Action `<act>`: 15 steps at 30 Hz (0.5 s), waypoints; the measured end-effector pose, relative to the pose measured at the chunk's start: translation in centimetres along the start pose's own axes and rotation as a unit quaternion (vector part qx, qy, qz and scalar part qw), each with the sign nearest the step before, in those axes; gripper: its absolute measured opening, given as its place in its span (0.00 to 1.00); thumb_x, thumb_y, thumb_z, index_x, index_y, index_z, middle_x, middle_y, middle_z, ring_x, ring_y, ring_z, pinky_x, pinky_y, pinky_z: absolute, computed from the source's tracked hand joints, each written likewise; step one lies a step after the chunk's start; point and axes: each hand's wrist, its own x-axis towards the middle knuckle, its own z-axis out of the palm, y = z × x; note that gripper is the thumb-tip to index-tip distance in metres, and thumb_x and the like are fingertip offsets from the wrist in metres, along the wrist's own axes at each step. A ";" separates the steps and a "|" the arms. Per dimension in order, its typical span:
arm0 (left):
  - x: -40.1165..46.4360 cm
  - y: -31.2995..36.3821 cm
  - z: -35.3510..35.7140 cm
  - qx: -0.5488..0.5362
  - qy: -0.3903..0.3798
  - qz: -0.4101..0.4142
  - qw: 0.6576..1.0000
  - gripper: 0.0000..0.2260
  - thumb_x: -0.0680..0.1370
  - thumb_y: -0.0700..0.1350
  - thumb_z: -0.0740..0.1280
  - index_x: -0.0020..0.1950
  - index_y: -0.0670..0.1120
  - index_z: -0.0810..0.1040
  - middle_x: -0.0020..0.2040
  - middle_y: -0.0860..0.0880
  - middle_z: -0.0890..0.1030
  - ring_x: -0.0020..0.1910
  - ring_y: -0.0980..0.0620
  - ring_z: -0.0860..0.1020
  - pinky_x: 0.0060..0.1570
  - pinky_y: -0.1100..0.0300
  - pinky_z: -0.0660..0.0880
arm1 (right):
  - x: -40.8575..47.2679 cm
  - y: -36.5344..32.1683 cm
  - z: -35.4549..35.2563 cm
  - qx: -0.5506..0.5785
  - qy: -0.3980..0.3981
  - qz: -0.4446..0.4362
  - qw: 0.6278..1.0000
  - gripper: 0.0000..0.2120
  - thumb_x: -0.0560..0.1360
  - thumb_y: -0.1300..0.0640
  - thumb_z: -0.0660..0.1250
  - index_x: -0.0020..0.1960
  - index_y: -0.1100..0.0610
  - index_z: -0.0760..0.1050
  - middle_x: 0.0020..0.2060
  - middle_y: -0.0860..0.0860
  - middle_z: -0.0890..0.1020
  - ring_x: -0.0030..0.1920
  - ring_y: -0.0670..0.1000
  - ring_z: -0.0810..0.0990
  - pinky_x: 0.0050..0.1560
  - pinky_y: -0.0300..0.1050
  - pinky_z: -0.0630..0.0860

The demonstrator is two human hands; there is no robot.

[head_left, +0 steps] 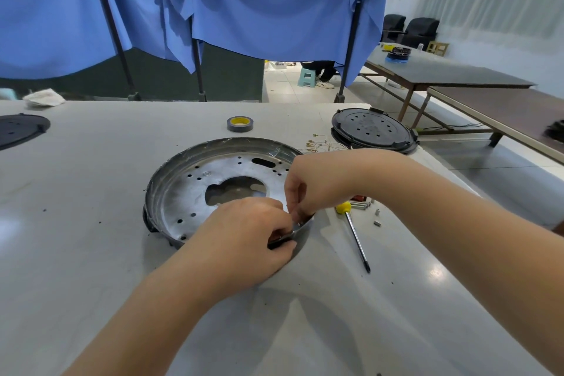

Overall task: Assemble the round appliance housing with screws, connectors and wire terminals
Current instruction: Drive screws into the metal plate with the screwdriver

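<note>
- The housing [195,189], a round metal pan with a perforated floor and a large middle cutout, lies open side up on the white surface [91,253], near its middle.
- The left hand [244,241] rests on the pan's near right rim, its grip clenched around a dark part at the rim edge.
- The right hand [305,183] reaches in from the right, fingers curled down, pinching something small at the same spot; it is too small and hidden to name, possibly a screw or a terminal.
- Right of the pan lies a screwdriver [355,235] with a yellow handle, and beside it small metal spacers [377,217].
- Wire terminals [317,146] lie behind the right wrist.
- A black cover [374,130] sits at the far right, a tape roll [240,123] with a yellow core behind the pan.
- No readable writing shows on any item.
</note>
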 end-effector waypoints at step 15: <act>0.1 -0.5 -0.4 -0.051 0.037 0.005 0.998 0.13 0.72 0.51 0.67 0.32 0.45 0.74 0.30 0.52 0.69 0.33 0.51 0.71 0.35 0.50 0.73 | -0.1 -1.1 -1.3 -0.050 0.014 -0.013 0.999 0.02 0.74 0.54 0.71 0.43 0.50 0.81 0.35 0.41 0.79 0.36 0.41 0.75 0.34 0.34 0.69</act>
